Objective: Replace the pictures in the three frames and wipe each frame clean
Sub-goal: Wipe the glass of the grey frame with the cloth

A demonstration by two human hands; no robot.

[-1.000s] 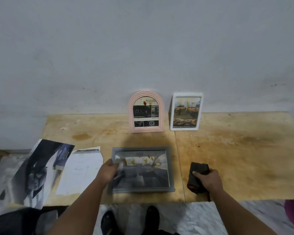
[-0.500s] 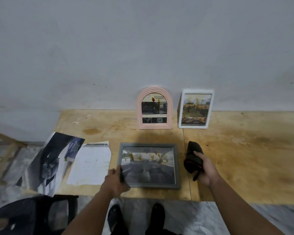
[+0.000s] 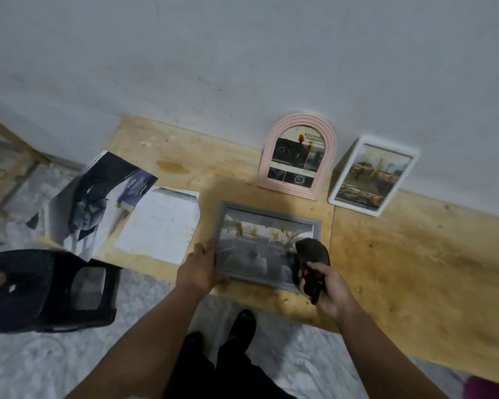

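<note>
A grey rectangular frame (image 3: 267, 223) lies flat near the front edge of the wooden table (image 3: 401, 254), its glass spotted with orange stains. My left hand (image 3: 199, 266) grips its lower left corner. My right hand (image 3: 326, 286) holds a dark cloth (image 3: 311, 254) that rests on the frame's right side. A pink arched frame (image 3: 298, 156) and a white rectangular frame (image 3: 372, 175) lean against the wall behind, both with stained pictures.
A dark printed picture (image 3: 98, 197) and a white sheet (image 3: 162, 226) lie on the table's left part. A black plastic chair (image 3: 46, 289) stands at the lower left on the marble floor. My feet are below the table edge.
My right hand has brought the cloth from the table beside the frame onto the frame's right side. My left hand stays on the frame's left edge. The view has tilted and shifted left.
</note>
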